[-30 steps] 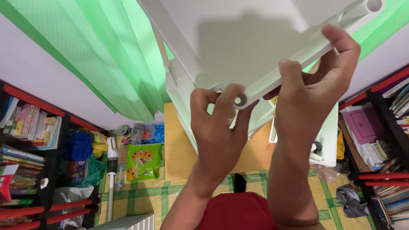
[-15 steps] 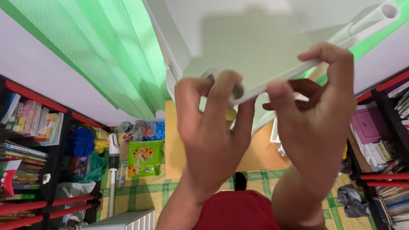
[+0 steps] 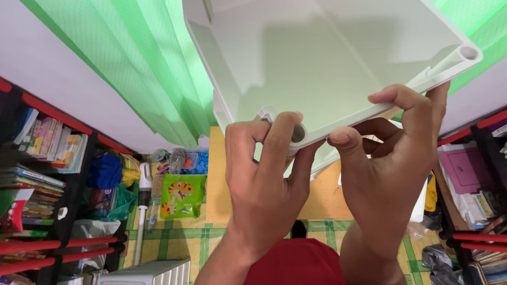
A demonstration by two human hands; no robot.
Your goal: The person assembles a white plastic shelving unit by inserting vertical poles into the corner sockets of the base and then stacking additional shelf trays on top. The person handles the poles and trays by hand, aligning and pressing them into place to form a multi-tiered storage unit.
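**Panel held overhead: both hands at the near edge**

Change from the earlier frame: the white panel (image 3: 329, 50) now shows more of its underside, and its far-right tube socket (image 3: 468, 52) sits lower in view than half a second ago. The right hand (image 3: 389, 166) has dropped slightly; its index finger now lies flat along the edge rather than arched above it. The left hand (image 3: 266, 176) has kept its place at the near corner.

Hand state:
- Left hand — clasped around the near corner, fingers wrapped beside a round socket (image 3: 298, 133), thumb on the underside.
- Right hand — pinching the panel's near edge between thumb and fingers, just beside the left hand.

Panel position: raised in front of the green curtain (image 3: 133, 68), tilted, above the tiled floor (image 3: 184, 240).

Hidden or unclear:
- The panel's top and left parts are cut off by the frame.
- A second white piece (image 3: 221, 112) behind the panel is mostly covered — its shape cannot be told.
- Fingertips under the edge are out of sight.
- Bookshelves (image 3: 29, 167) at left and right are partly cropped.
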